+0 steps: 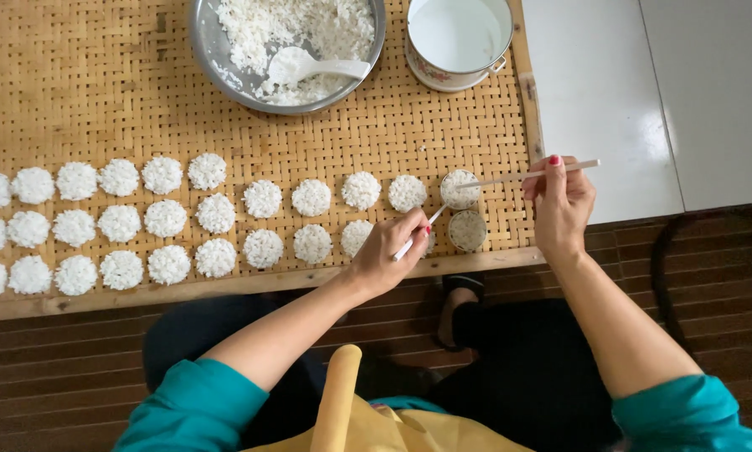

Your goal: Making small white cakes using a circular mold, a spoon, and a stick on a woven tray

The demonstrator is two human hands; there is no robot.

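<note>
Head view: left hand (388, 249) pinches white spoon handle (418, 234), right hand (560, 201) closed on thin stick (527, 176) — both tips at rice-filled ring mould (460, 189), second ring (467, 230) just below. Step, by judgement: pressing rice into a round; next calls for lifting ring cleanly. Woven bamboo tray (100, 84) holds rows of rice cakes (167, 218), steel bowl (225, 59), enamel pot (455, 38) — slatted floor, white surface at right.
</note>
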